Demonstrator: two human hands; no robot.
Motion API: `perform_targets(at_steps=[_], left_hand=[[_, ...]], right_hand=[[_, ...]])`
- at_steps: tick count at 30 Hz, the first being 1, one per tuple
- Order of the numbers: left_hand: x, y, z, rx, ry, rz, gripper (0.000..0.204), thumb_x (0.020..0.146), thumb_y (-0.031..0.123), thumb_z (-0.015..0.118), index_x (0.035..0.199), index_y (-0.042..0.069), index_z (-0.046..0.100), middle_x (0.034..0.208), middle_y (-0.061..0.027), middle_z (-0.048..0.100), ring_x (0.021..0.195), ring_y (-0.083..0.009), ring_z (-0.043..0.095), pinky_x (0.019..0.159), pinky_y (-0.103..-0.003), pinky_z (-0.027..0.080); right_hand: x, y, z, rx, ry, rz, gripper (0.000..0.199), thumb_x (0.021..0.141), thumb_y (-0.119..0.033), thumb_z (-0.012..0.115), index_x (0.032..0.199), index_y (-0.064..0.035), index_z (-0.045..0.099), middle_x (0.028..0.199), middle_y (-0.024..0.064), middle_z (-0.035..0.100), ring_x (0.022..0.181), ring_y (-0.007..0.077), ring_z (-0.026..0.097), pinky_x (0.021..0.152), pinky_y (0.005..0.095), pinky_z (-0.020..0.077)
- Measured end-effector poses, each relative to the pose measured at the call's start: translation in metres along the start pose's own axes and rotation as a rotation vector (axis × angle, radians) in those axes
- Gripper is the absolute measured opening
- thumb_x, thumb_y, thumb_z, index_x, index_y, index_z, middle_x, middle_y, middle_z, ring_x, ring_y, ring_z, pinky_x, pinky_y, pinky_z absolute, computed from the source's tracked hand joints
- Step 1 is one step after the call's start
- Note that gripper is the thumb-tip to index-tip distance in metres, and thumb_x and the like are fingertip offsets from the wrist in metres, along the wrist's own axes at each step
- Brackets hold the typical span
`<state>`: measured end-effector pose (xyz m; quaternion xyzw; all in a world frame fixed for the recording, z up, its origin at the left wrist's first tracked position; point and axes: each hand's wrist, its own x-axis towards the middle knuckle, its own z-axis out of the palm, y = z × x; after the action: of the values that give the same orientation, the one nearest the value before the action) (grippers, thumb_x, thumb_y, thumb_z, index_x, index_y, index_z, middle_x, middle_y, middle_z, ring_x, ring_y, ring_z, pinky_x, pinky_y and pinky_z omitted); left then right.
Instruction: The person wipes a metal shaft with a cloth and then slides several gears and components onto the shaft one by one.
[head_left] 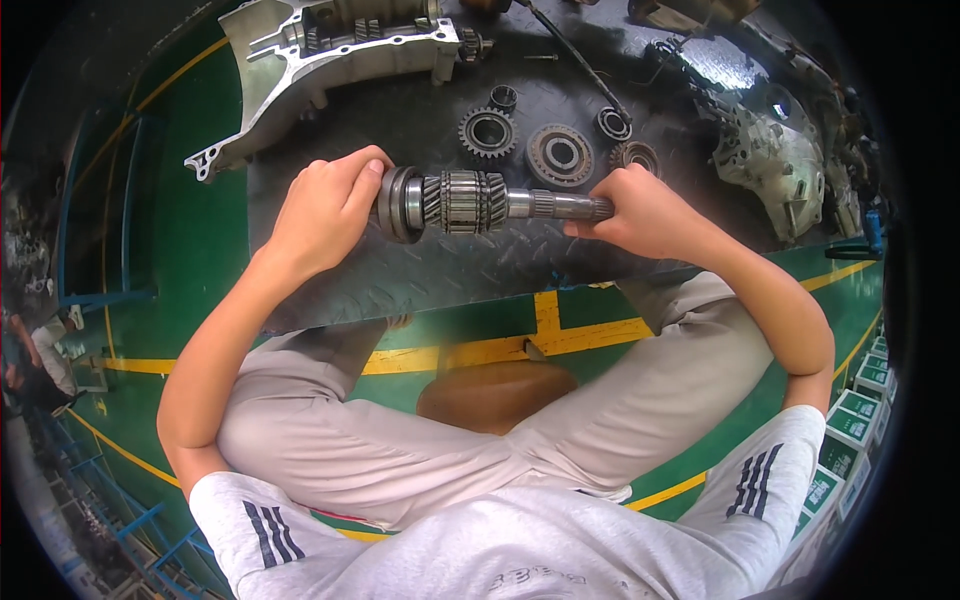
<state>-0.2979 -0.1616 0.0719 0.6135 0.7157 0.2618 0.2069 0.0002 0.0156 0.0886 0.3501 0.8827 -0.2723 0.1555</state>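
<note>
At the left, a pale metal gearbox housing (290, 75) is set on the far side of the dark, chequered bench top (350, 285), with gears seen inside its open frame; nearer the person, the left hand (325, 205) is closed at the left end of a gear shaft (465, 203), the thumb being laid along the top beside a thick bearing ring (403, 205); the fingertips of this hand are hidden, so how far they are wrapped around cannot be told. The shaft is held level, crosswise, above the near part of the bench top; helical teeth and a ribbed sleeve are carried on its middle, and a narrower splined end is pointed to the right. Behind it a toothed gear (487, 151) is laid flat, with a small ring (503, 97) just behind; a bolt (541, 57) is seen farther back; to the right, a larger gear (540, 155) is laid flat, followed by a long dark rod (580, 60), a small bearing (602, 121) near its lower end, and another gear (635, 150), partly covered by the right hand (645, 212). By that hand the splined end is gripped narrowly, the thumb being held on the near side; at the far right, a cast metal casing (770, 160) is rested on the bench top.
</note>
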Motion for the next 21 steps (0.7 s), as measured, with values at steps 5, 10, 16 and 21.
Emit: perform_targets(at_steps=[5, 10, 16, 21], left_hand=[[0.002, -0.002, -0.004, -0.089, -0.208, -0.013, 0.031, 0.093, 0.017, 0.051, 0.115, -0.001, 0.063, 0.077, -0.0185, 0.067, 0.065, -0.0309, 0.063, 0.069, -0.036, 0.050], [0.004, 0.011, -0.013, -0.065, -0.348, 0.049, 0.055, 0.076, 0.010, 0.060, 0.129, 0.001, 0.054, 0.087, -0.0188, 0.072, 0.074, -0.0313, 0.067, 0.076, -0.033, 0.052], [0.002, 0.011, -0.010, 0.034, -0.386, 0.102, 0.083, 0.066, 0.013, 0.088, 0.139, 0.007, 0.048, 0.103, -0.0206, 0.073, 0.093, -0.0421, 0.070, 0.085, -0.040, 0.054], [0.004, 0.002, 0.009, 0.091, -0.323, 0.086, 0.093, 0.062, 0.017, 0.094, 0.143, 0.011, 0.048, 0.108, -0.0201, 0.073, 0.101, -0.0451, 0.068, 0.088, -0.045, 0.055]], right_hand=[[0.003, 0.011, 0.004, 0.028, -0.007, -0.009, 0.041, 0.084, -0.042, 0.082, 0.088, -0.0012, 0.079, 0.069, 0.0199, 0.067, 0.065, 0.0364, 0.065, 0.070, 0.0431, 0.0545], [0.007, 0.019, 0.005, 0.027, -0.042, -0.029, 0.043, 0.084, -0.042, 0.082, 0.087, 0.0009, 0.079, 0.066, 0.0192, 0.066, 0.062, 0.0348, 0.063, 0.067, 0.0423, 0.0533], [0.007, 0.018, 0.003, 0.037, -0.027, -0.048, 0.044, 0.084, -0.042, 0.083, 0.087, 0.0014, 0.079, 0.065, 0.0191, 0.065, 0.061, 0.0337, 0.064, 0.066, 0.0421, 0.0531], [0.014, 0.024, 0.010, 0.056, -0.071, -0.037, 0.044, 0.084, -0.042, 0.083, 0.087, 0.0016, 0.079, 0.064, 0.0189, 0.065, 0.061, 0.0334, 0.064, 0.066, 0.0419, 0.0531]])
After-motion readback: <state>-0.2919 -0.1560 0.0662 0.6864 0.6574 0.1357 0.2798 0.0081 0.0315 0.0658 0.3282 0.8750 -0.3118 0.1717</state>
